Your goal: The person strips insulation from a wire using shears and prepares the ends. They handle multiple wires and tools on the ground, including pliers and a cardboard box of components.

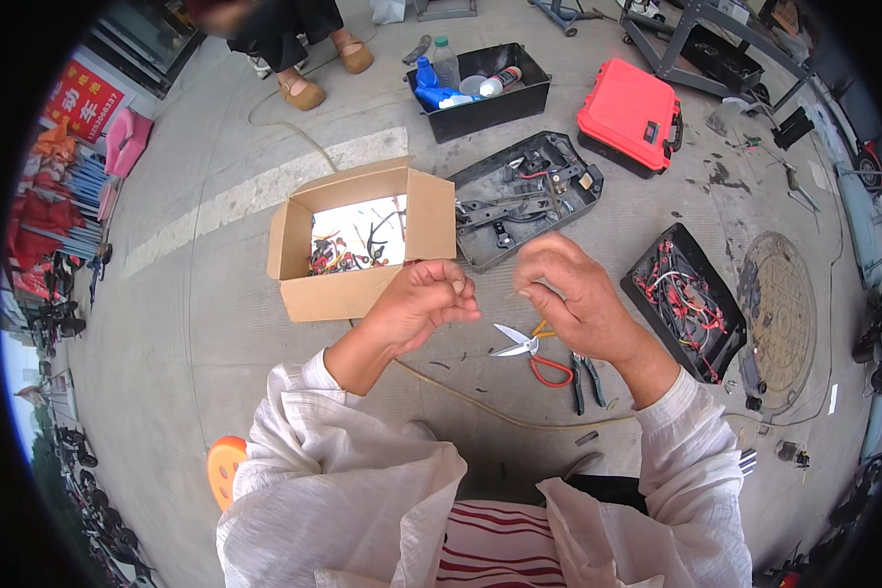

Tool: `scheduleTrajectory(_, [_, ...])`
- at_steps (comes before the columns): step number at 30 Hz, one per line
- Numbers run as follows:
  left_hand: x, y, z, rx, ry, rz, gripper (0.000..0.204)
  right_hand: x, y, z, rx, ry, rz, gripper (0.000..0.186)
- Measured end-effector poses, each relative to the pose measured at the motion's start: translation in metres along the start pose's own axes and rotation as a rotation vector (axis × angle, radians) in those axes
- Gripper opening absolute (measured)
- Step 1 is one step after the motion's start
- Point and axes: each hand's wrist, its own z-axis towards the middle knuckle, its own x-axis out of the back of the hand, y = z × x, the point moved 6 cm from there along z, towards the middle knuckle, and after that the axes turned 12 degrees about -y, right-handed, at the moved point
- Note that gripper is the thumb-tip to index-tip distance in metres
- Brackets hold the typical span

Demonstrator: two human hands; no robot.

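Note:
My left hand (429,309) is raised over the floor beside the near right corner of a cardboard box (338,296), its fingers curled in toward the thumb. Facing it across a small gap is my right hand (575,299), thumb and fingers pinched together. Whatever either hand holds is too small or hidden to make out. Short wires with connectors (341,257) lie inside the open box. Below my right hand, scissors with orange-red handles (522,345) lie spread on the concrete. Dark-handled pliers (580,384) lie next to them.
Beyond my hands lie a black plastic housing (475,250), a black bin with bottles (495,120) and a red hard case (625,118). A black tray (645,263) of red wiring is at right, near a manhole cover (786,314). A cable (480,404) crosses the floor. Someone's shoes (306,95) are at upper left.

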Motion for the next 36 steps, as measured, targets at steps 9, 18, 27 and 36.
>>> scheduleTrajectory(9, [-0.083, 0.039, -0.003, 0.078, 0.062, 0.187, 0.008, 0.02, -0.028, -0.001, 0.121, 0.203, 0.247, 0.009])
scheduleTrajectory(18, [-0.122, 0.041, 0.001, 0.136, 0.122, 0.247, 0.019, 0.033, -0.026, -0.026, 0.002, 0.081, 0.519, 0.008])
scheduleTrajectory(27, [-0.12, 0.038, -0.008, 0.178, 0.043, 0.269, 0.021, 0.023, -0.043, -0.027, 0.07, -0.039, 0.247, 0.006])
scheduleTrajectory(36, [-0.112, 0.043, -0.018, 0.172, 0.038, 0.264, 0.022, 0.014, -0.047, -0.02, 0.103, -0.061, 0.134, 0.007])
